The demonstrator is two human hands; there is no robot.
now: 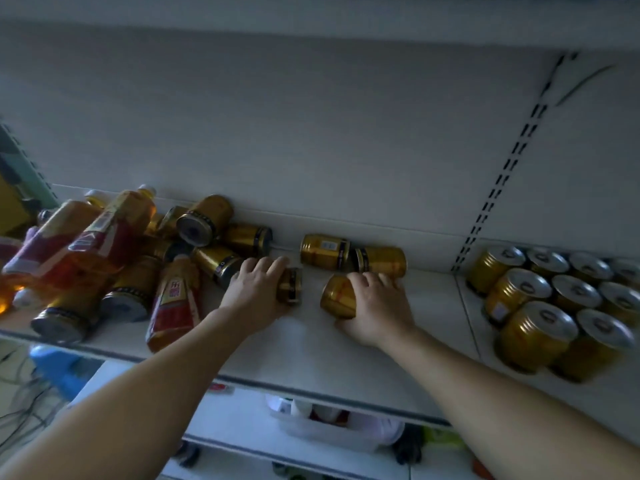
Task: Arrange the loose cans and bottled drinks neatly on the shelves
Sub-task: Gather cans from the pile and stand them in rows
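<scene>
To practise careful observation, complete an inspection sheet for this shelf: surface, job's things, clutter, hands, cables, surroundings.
Surface: pale shelf, bare in the middle.
Job's things: standing cans in rows, right; heap of bottles and cans, left; two loose cans at the back.
Clutter: nothing seen.
Hands: left hand grips a fallen can; right hand grips a second fallen can.
Cables: wires, lower left.
Surroundings: blue object below; white container underneath.

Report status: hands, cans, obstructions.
Left hand grips one lying gold can; right hand grips a second can. Two loose cans lie behind. Jumbled pile left, upright rows right.
</scene>
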